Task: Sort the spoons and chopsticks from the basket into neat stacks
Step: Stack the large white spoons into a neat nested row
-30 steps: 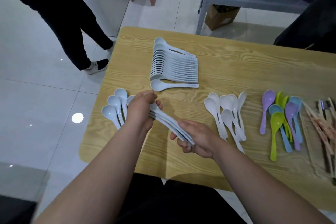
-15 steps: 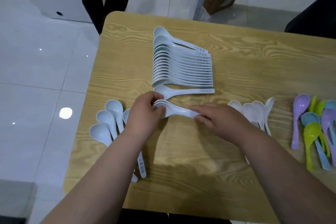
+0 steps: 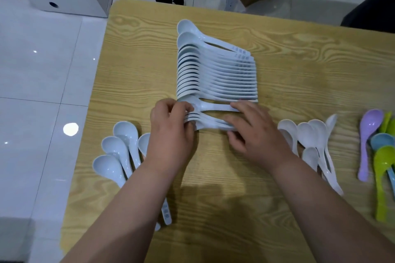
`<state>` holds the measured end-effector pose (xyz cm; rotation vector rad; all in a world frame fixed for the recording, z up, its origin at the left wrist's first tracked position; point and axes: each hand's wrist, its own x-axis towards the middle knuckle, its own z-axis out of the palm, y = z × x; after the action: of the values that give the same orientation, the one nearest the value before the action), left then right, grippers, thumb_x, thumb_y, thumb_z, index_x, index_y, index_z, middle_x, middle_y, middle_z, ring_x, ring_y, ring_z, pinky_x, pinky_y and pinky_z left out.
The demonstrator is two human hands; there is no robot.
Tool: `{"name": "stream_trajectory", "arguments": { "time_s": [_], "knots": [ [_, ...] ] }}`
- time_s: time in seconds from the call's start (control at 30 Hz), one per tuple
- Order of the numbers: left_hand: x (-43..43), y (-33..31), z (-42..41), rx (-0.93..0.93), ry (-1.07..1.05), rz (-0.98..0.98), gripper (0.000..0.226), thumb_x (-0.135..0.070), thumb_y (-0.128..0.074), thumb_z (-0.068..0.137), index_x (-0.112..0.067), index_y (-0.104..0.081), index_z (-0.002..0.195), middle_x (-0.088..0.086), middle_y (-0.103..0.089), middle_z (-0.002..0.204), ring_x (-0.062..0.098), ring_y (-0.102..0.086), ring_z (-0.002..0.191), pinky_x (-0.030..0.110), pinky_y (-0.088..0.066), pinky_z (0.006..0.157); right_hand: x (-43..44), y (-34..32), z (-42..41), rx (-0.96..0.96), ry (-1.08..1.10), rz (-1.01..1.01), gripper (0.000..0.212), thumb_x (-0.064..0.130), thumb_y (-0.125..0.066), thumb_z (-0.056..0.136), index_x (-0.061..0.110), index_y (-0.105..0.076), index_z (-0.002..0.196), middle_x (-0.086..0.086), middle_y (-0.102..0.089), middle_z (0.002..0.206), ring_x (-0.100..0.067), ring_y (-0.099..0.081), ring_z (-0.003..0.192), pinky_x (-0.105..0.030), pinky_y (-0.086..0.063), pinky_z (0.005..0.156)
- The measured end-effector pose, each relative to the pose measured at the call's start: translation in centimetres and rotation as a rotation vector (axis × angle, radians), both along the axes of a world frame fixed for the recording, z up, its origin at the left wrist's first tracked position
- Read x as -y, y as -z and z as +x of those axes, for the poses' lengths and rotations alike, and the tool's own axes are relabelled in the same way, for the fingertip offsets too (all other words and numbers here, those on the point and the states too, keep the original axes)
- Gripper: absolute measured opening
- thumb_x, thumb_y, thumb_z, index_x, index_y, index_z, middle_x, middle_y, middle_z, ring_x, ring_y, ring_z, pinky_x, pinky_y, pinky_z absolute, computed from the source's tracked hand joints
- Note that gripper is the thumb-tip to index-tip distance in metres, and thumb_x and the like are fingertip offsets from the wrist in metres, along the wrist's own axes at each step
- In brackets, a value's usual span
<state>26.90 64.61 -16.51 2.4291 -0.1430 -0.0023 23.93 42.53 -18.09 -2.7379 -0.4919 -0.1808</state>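
Spoon bundle [image 3: 208,123], a few nested pale blue pieces, is held at table [image 3: 299,70] centre, bowls to the left, handles to the right. It is set tight against the near end of the spoon row [image 3: 215,74]; whether it rests on the wood cannot be told. Left hand [image 3: 171,132] is clamped on the bowl end, fingers curled over the top; right hand [image 3: 254,134] is closed on the handle ends, fingers laid over them, thumb at the near side. The spoon row is laid as one long overlapped stack running to the far edge, handles aligned to the right. Loose pale spoons [image 3: 119,149] are seen near the left edge, partly hidden under the left forearm; white spoons [image 3: 310,134] are grouped just beside the right wrist; coloured spoons [image 3: 380,156] are piled at the right border, well apart from the bundle.
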Motion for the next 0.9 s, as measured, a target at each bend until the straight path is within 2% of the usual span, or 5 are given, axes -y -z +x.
{"name": "stream_trajectory", "arguments": {
  "time_s": [0.17,0.4,0.6,0.7,0.9],
  "knots": [
    [0.1,-1.1,0.1,-0.181,-0.084,-0.181,0.034,-0.003,-0.068,0.083,-0.023,-0.060,0.110,-0.001,-0.040,0.120,-0.012,-0.046,0.095,-0.004,-0.033,0.081,-0.4,0.3,-0.6,-0.003,0.053,0.022,0.025,0.019,-0.066,0.091,0.010,-0.071,0.114,-0.017,-0.058,0.132,-0.035,-0.054,0.125,-0.051,-0.042,0.104],
    [0.2,-1.0,0.3,-0.241,-0.154,-0.232,0.038,-0.013,-0.073,0.082,-0.025,-0.049,0.109,-0.010,-0.047,0.109,0.014,-0.057,0.097,0.027,-0.051,0.083,-0.6,0.9,-0.8,-0.004,0.065,0.040,0.030,0.019,-0.067,0.090,0.007,-0.069,0.117,-0.017,-0.058,0.129,-0.035,-0.052,0.128,-0.054,-0.042,0.102],
    [0.5,-1.2,0.5,-0.325,-0.254,-0.397,0.039,-0.009,-0.074,0.077,-0.027,-0.047,0.099,-0.001,-0.058,0.104,0.008,-0.059,0.085,0.014,-0.049,0.069,-0.6,1.0,-0.8,0.006,0.071,0.077,0.033,0.019,-0.065,0.091,0.004,-0.067,0.120,-0.017,-0.058,0.122,-0.034,-0.051,0.127,-0.050,-0.040,0.107],
    [0.4,-1.2,0.2,-0.328,-0.240,-0.430,0.042,-0.008,-0.075,0.077,-0.030,-0.046,0.099,0.000,-0.058,0.107,0.008,-0.061,0.088,0.022,-0.054,0.074,-0.6,1.1,-1.0,-0.015,0.064,0.106,0.041,0.018,-0.067,0.090,0.005,-0.063,0.129,-0.015,-0.057,0.121,-0.034,-0.049,0.131,-0.052,-0.040,0.107],
    [0.1,-0.9,0.2,-0.237,-0.091,-0.283,0.062,-0.008,-0.076,0.079,-0.026,-0.045,0.130,-0.008,-0.057,0.103,0.005,-0.058,0.096,0.017,-0.049,0.083,-0.2,1.1,-0.6,0.003,0.057,0.047,0.042,0.019,-0.069,0.091,0.012,-0.063,0.133,-0.014,-0.058,0.120,-0.035,-0.051,0.124,-0.052,-0.041,0.103]
  ]
}}
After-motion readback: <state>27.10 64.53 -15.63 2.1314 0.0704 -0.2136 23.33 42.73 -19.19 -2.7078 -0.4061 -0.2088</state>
